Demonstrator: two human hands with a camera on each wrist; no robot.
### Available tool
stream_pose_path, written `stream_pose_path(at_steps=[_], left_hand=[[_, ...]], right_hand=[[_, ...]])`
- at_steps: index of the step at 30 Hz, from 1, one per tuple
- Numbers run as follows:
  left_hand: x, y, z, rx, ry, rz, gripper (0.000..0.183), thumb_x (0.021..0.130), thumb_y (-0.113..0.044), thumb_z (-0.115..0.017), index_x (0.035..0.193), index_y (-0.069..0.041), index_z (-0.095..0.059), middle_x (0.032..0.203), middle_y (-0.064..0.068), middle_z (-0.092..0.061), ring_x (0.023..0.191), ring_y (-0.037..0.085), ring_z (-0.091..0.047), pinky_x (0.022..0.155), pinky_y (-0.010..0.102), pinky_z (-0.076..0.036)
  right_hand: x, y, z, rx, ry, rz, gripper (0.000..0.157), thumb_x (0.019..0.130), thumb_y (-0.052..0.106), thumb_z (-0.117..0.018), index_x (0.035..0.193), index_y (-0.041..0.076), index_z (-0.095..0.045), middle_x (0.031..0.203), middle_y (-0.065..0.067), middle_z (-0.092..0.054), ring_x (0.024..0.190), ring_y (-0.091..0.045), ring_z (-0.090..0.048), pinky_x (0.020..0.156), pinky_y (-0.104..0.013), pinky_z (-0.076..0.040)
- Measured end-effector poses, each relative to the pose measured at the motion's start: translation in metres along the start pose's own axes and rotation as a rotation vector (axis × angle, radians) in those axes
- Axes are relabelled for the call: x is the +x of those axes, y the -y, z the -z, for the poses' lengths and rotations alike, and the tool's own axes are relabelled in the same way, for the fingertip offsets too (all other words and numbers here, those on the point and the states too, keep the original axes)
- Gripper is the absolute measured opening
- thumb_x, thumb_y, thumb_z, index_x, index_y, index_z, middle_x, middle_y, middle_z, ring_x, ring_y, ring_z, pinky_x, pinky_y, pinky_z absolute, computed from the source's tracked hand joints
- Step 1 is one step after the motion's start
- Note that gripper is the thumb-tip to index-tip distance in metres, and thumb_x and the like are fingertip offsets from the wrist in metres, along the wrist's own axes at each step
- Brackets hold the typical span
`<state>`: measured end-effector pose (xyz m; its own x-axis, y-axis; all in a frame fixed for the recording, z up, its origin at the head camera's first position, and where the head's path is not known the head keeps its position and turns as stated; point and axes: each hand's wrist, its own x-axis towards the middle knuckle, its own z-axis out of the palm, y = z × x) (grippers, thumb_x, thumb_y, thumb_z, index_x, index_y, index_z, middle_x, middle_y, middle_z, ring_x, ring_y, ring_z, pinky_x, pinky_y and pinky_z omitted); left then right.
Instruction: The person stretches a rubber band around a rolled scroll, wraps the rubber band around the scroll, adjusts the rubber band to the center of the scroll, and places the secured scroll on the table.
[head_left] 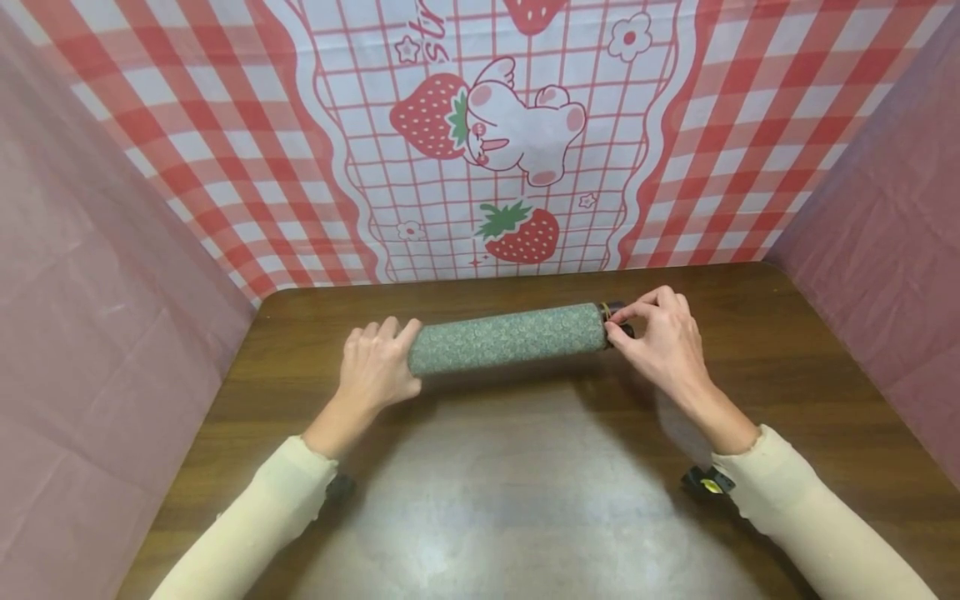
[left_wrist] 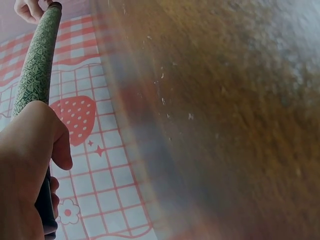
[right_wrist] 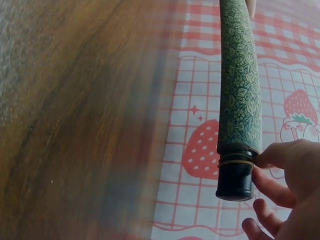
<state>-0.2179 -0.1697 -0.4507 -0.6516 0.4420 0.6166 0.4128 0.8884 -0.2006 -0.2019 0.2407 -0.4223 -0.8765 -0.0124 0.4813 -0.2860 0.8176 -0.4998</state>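
Observation:
A rolled scroll (head_left: 510,337) with green leafy patterned backing is held off the table, slanting slightly up to the right. My left hand (head_left: 378,362) grips its left end, thumb on the near side; in the left wrist view a black end knob (left_wrist: 46,205) shows below the palm. At the other end, a thin tan rubber band (right_wrist: 236,161) circles the black knob (right_wrist: 234,186). My right hand (head_left: 667,342) pinches at this band with thumb and index finger, the other fingers loosely bent. The fingertips partly hide the band.
The brown wooden table (head_left: 480,483) lies under both arms. Behind it hangs a red-and-white checked cloth (head_left: 517,233) with strawberries, and pink cloth (head_left: 90,275) walls the sides. A dark wrist device (head_left: 707,482) shows below the right sleeve.

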Motion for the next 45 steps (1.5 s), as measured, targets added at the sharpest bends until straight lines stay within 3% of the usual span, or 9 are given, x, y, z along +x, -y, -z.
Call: stream_pose_path(at_steps=[8,15,21,29,41,45], left_hand=[[-0.002,0.001,0.002,0.0,0.023,0.011,0.062,0.056,-0.019,-0.084,0.116,-0.012,-0.07,0.082,0.011,-0.07,0.062,0.028,-0.061,0.055,0.041,-0.05],[-0.003,-0.001,0.005,-0.037,0.14,0.074,0.072,0.058,-0.023,-0.089,0.127,-0.013,-0.07,0.091,0.014,-0.074,0.069,0.032,-0.066,0.062,0.045,-0.057],[-0.002,-0.001,0.004,-0.062,0.198,0.115,0.07,0.059,-0.022,-0.086,0.126,-0.013,-0.07,0.09,0.014,-0.075,0.068,0.033,-0.065,0.061,0.046,-0.056],[-0.001,0.0,0.003,-0.074,0.25,0.166,0.07,0.06,-0.025,-0.087,0.127,-0.015,-0.068,0.09,0.013,-0.074,0.064,0.031,-0.061,0.058,0.042,-0.051],[0.003,0.0,0.004,-0.07,0.246,0.175,0.066,0.06,-0.023,-0.086,0.122,-0.014,-0.067,0.085,0.013,-0.07,0.062,0.029,-0.057,0.054,0.04,-0.046],[0.004,0.0,0.005,-0.073,0.24,0.181,0.066,0.06,-0.023,-0.085,0.123,-0.013,-0.067,0.085,0.013,-0.071,0.062,0.03,-0.058,0.053,0.041,-0.045]], right_hand=[[-0.003,0.005,-0.006,0.013,0.055,0.012,0.014,0.096,0.01,-0.074,0.099,0.0,-0.084,0.11,-0.023,-0.065,0.109,-0.047,-0.053,0.086,-0.061,-0.045],[-0.006,0.009,-0.007,0.072,0.107,-0.046,0.02,0.102,0.012,-0.063,0.102,-0.002,-0.078,0.115,-0.025,-0.059,0.116,-0.046,-0.047,0.095,-0.062,-0.042],[-0.008,0.012,-0.009,0.106,0.077,-0.045,0.02,0.101,0.011,-0.06,0.098,0.0,-0.076,0.115,-0.022,-0.059,0.121,-0.046,-0.047,0.097,-0.065,-0.04],[-0.009,0.015,-0.011,0.15,-0.015,0.02,0.013,0.098,0.008,-0.065,0.09,0.005,-0.074,0.105,-0.017,-0.074,0.118,-0.04,-0.051,0.092,-0.05,-0.033],[-0.01,0.015,-0.009,0.169,-0.058,0.028,0.012,0.097,0.009,-0.069,0.09,0.004,-0.078,0.094,-0.021,-0.075,0.103,-0.033,-0.054,0.09,-0.048,-0.035],[-0.01,0.014,-0.01,0.167,-0.054,0.041,0.012,0.097,0.006,-0.068,0.089,0.004,-0.077,0.086,-0.018,-0.073,0.094,-0.029,-0.052,0.086,-0.042,-0.037]])
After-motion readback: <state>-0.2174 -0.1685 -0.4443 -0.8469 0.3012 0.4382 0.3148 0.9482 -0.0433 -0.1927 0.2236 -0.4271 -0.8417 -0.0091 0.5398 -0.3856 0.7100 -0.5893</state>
